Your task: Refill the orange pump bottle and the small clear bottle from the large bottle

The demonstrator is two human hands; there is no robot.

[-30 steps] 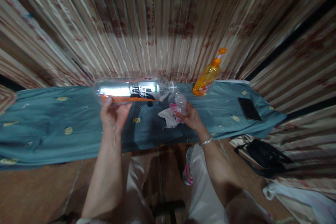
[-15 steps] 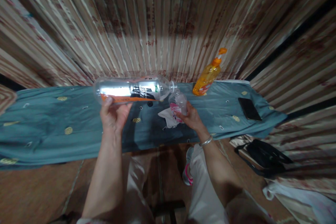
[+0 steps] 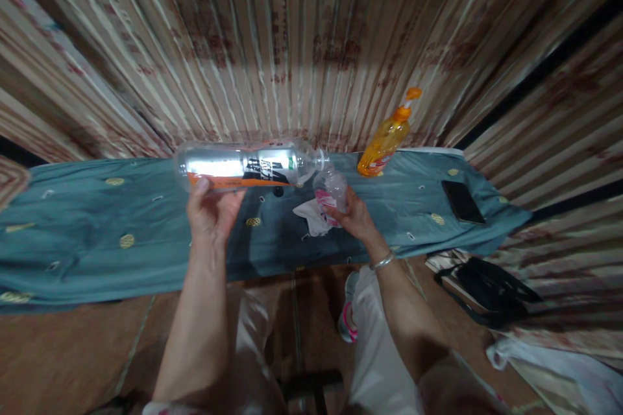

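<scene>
A large clear plastic bottle (image 3: 228, 165) with a silver and orange label lies nearly level in the air. My left hand (image 3: 214, 207) is closed around its underside near the base. Its uncapped neck points right, at the mouth of a smaller clear bottle (image 3: 331, 188) with a pink label. My right hand (image 3: 353, 214) grips that small bottle, which leans a little to the left. Whether the two mouths touch I cannot tell. Below the small bottle a white cloth (image 3: 311, 217) rests on the table, and a dark round cap (image 3: 278, 192) lies under the large bottle.
An orange pump bottle (image 3: 384, 146) stands at the back of the table, which a teal patterned cloth (image 3: 97, 207) covers. A black phone (image 3: 462, 201) lies at the right. Striped curtains (image 3: 292, 45) hang behind. On the floor at right sits a black bag (image 3: 491, 288).
Almost nothing differs. Both hands and both bottles keep nearly the same place, with the large bottle's label turned very slightly.
</scene>
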